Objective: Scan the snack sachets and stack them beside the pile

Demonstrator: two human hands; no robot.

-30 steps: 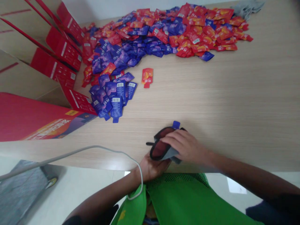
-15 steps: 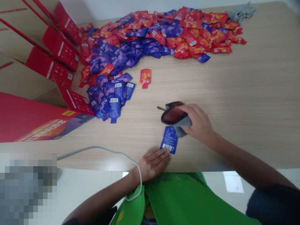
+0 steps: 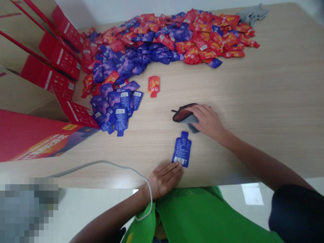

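Note:
A blue spouted sachet (image 3: 182, 148) lies flat near the table's front edge, its printed back and barcode facing up and its narrow neck pointing away from me. My left hand (image 3: 167, 179) rests with fingers stretched out flat, the fingertips touching the sachet's near edge. Beyond the sachet, my right hand (image 3: 209, 121) is closed on a folded grey cloth piece (image 3: 190, 119) with black edging and a maroon inner side. A short dark strip sticks out from its left end. This cloth piece is just above the sachet's neck, apart from it; its exact kind is unclear.
A large heap of red and blue sachets (image 3: 167, 40) spreads along the back. Several blue sachets (image 3: 120, 118) lie at left, near a single red sachet (image 3: 154, 86). Open red cartons (image 3: 37, 135) stand left. A grey cable (image 3: 101, 162) crosses my left wrist. A grey rag (image 3: 253, 14) lies back right.
My right hand has moved the cloth piece away from me, lower and flatter, uncovering the blue sachet's neck. My left hand stays at the sachet's edge. The view has shifted slightly.

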